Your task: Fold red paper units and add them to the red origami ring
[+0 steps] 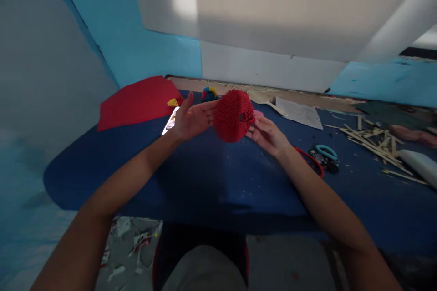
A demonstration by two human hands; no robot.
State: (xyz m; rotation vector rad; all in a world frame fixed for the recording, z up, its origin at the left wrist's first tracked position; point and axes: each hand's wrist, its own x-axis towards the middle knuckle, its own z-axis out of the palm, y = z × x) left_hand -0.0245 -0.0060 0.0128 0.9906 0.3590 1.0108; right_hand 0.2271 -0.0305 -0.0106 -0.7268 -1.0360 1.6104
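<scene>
A round red ball [231, 118] with a spiky, scale-like surface and a small dark hole on its right side is up in the air between my hands, over the blue table. My left hand [194, 120] is open, thumb raised, its straight fingers lying against the ball's left side; their tips are partly hidden behind it. On the other side, my right hand [268, 135] grips the ball's right edge between thumb and fingers. A small pink thing [258, 113] shows just behind that hand. Beside my left wrist lies a phone [170, 121] with its screen lit.
On the blue table [205, 182] lie a red sheet [136, 103], a multicoloured ball [209, 94] and a white paper [299, 112]. Red-handled pliers [311, 160], a teal-handled tool [327, 151] and a pile of thin sticks [375, 143] are at the right. A wall stands behind.
</scene>
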